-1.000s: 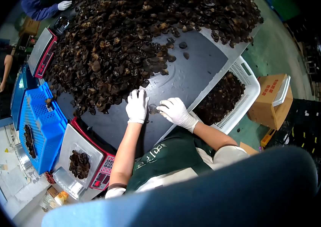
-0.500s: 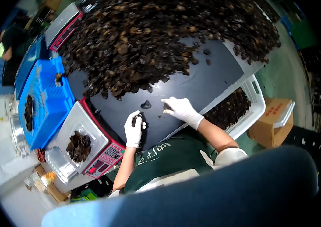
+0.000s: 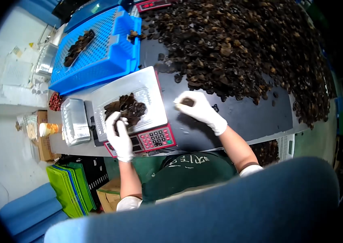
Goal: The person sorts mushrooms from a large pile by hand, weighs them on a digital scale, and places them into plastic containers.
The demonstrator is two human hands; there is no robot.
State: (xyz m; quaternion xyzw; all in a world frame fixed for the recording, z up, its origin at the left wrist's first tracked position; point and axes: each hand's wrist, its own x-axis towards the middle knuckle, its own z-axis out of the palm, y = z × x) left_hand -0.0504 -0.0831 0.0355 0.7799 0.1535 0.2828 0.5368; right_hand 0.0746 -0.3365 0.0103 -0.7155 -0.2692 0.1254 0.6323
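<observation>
My left hand (image 3: 119, 139), in a white glove, is curled round a dark mushroom piece at the lower left edge of the mushrooms (image 3: 129, 109) in a clear plastic tray (image 3: 149, 106). That tray rests on the pan of a red-framed scale (image 3: 158, 139). Over the dark tabletop (image 3: 236, 117), right of the scale, my gloved right hand (image 3: 202, 111) pinches another dark mushroom piece (image 3: 187, 101) between thumb and fingers. The large mushroom heap (image 3: 236, 48) lies beyond my right hand.
A blue basket (image 3: 94, 44) with a mushroom-filled tray on it stands at the upper left. Stacked clear trays (image 3: 75, 121) sit left of the scale. A white basket (image 3: 286, 146) is low at the right, and green crates (image 3: 68, 188) stand below the table's left end.
The view has swung left. My left hand has moved from the dark tabletop to the tray on the scale, and my right hand has come near the scale with a mushroom piece.
</observation>
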